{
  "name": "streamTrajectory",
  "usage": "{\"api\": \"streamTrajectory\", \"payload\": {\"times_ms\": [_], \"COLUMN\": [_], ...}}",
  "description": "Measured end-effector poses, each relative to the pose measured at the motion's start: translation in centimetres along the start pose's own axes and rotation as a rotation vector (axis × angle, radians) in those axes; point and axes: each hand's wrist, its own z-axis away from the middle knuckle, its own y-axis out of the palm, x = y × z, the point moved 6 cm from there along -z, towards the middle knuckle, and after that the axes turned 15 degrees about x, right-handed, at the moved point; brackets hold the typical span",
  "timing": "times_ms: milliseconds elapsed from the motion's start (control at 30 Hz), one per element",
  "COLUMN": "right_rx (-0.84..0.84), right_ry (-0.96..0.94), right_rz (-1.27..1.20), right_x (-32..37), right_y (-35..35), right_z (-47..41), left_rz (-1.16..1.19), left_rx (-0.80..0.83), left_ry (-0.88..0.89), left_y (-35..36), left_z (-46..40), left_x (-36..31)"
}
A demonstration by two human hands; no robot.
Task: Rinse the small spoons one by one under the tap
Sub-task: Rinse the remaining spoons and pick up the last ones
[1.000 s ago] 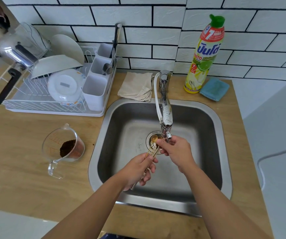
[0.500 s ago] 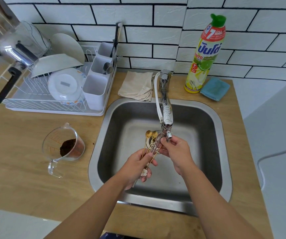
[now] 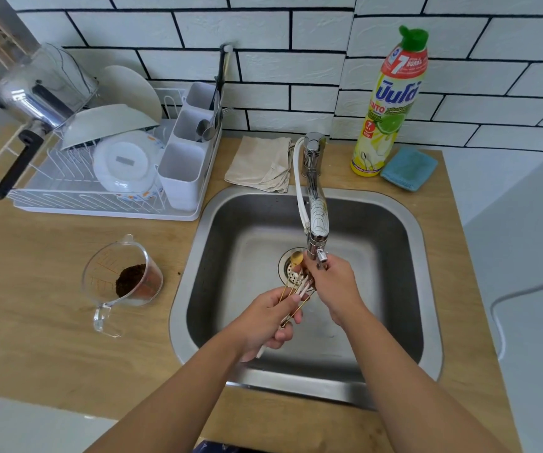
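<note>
Over the steel sink (image 3: 420, 256) my left hand (image 3: 265, 317) grips a bundle of several small spoons (image 3: 291, 289) by their thin gold and white handles. One gold bowl (image 3: 296, 257) sticks up above the drain. My right hand (image 3: 332, 282) sits just under the tap (image 3: 317, 223) spout, its fingers curled round the upper ends of the spoons. The other spoon bowls are hidden behind that hand. I cannot make out a water stream.
A measuring jug (image 3: 123, 279) with brown powder stands left of the sink. The dish rack (image 3: 83, 178) with plates, pot and cutlery holder is at back left. A folded cloth (image 3: 260, 163), dish soap bottle (image 3: 389, 103) and blue sponge (image 3: 409, 168) line the wall.
My right hand has shifted up over the spoon bowls; two gold bowls showed half a second ago, only one shows now. My left hand keeps its grip.
</note>
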Motion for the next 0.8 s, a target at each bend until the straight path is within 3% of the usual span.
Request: {"api": "streamTrajectory", "payload": {"times_ms": [200, 333, 400, 467, 533, 633, 800], "right_rx": [0.178, 0.078, -0.004, -0.042, 0.042, 0.169, 0.030], "right_ry": [0.020, 0.061, 0.183, 0.302, 0.358, 0.330, 0.224], "right_rz": [-0.069, -0.066, -0.141, -0.286, -0.438, -0.489, -0.193], "right_x": [-0.1, -0.5, -1.4, -2.7, -3.3, -3.0, -1.8], "right_y": [0.2, 0.0, -0.3, -0.9, -0.5, 0.6, 0.3], "right_z": [-0.2, -0.2, -0.2, 0.0, 0.1, 0.1, -0.8], "left_rz": [0.047, -0.022, -0.439, -1.104, -1.441, -1.641, -1.644], "left_rx": [0.038, 0.029, -0.122, -0.309, -0.422, -0.459, -0.501], "left_ry": [-0.022, -0.091, -0.175, -0.244, -0.278, -0.260, -0.159], "left_y": [-0.1, 0.2, -0.5, -1.3, -1.3, -0.9, -0.3], "left_z": [0.3, 0.0, -0.5, -0.7, -0.6, -0.8, -1.1], "left_x": [0.2, 0.3, -0.7, -2.1, -2.7, -2.9, -3.3]}}
